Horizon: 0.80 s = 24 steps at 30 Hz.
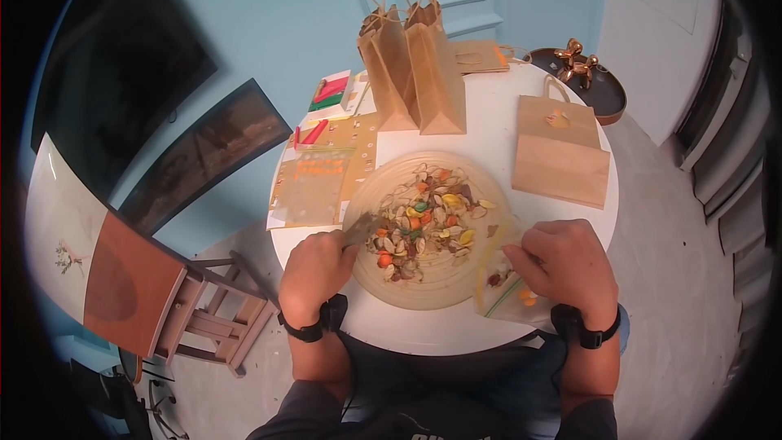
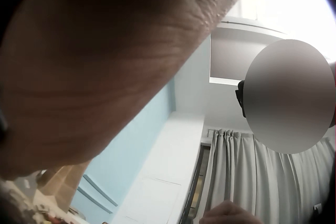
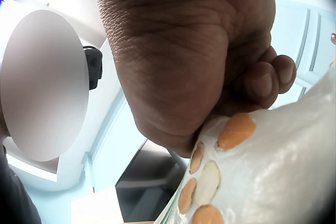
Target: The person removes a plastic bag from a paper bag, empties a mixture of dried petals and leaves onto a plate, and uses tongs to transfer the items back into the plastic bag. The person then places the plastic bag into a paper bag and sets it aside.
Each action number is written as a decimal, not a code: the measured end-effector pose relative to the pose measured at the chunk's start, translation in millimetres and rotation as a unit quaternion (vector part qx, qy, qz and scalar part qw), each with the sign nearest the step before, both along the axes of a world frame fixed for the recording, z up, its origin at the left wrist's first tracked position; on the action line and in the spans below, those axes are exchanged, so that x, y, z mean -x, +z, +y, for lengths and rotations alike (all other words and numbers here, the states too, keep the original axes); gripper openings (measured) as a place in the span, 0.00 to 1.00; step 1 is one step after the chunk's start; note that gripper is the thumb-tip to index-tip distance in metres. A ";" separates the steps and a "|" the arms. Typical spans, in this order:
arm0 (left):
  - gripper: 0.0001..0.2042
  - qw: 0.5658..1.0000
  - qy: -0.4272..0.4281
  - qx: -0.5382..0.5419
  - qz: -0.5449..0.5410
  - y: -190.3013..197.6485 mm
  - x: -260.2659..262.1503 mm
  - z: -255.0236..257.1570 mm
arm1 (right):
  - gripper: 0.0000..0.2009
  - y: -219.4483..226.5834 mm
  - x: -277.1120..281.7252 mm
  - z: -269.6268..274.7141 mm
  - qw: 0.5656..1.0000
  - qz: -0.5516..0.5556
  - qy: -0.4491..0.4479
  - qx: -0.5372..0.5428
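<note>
In the head view a round tan plate [image 1: 375, 281] bears a spread of dried petals and pieces [image 1: 415, 224] in orange, yellow, green and beige. At its left rim my left hand [image 1: 314, 273] is curled round a small greyish thing [image 1: 358, 230], whose shape is unclear. My right hand [image 1: 568, 265] pinches a clear zip bag [image 1: 511, 297] at the plate's lower right edge. Orange and pale slices show through the bag [image 3: 273, 166] in the right wrist view, below the curled fingers of the right hand [image 3: 184, 50]. The left hand [image 2: 94, 66] fills much of the left wrist view.
Two upright paper bags [image 1: 440, 81] stand behind the plate, with a flat one [image 1: 481, 57] beside them. Another paper bag [image 1: 562, 155] lies at the right. At the left are a clear packet [image 1: 305, 195], red sticks [image 1: 314, 132] and patterned sheets [image 1: 362, 134] on the white table [image 1: 403, 334].
</note>
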<state>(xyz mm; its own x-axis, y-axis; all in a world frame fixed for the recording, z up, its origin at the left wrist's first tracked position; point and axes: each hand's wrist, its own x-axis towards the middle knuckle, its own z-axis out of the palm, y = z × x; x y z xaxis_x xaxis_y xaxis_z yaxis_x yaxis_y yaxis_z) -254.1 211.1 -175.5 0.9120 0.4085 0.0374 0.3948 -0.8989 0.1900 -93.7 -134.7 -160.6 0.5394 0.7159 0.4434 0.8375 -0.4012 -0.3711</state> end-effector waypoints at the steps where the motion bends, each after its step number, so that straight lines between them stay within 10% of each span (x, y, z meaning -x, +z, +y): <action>1: 0.13 1.000 -0.011 0.009 -0.003 0.0 -0.7 -1.5 | 0.19 -0.3 -0.1 0.2 1.000 0.002 0.000 0.000; 24: 0.09 0.994 -0.104 0.016 -0.015 -4.5 -28.2 -36.6 | 0.19 -2.1 0.9 -3.6 1.000 0.005 0.006 -0.003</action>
<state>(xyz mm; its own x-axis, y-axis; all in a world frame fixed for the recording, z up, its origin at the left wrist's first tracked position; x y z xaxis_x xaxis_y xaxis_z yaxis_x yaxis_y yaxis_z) -225.9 174.5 -179.9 0.9755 0.2127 0.0558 0.1949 -0.9539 0.2281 -94.6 -138.3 -162.7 0.5348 0.7201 0.4420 0.8387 -0.3889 -0.3813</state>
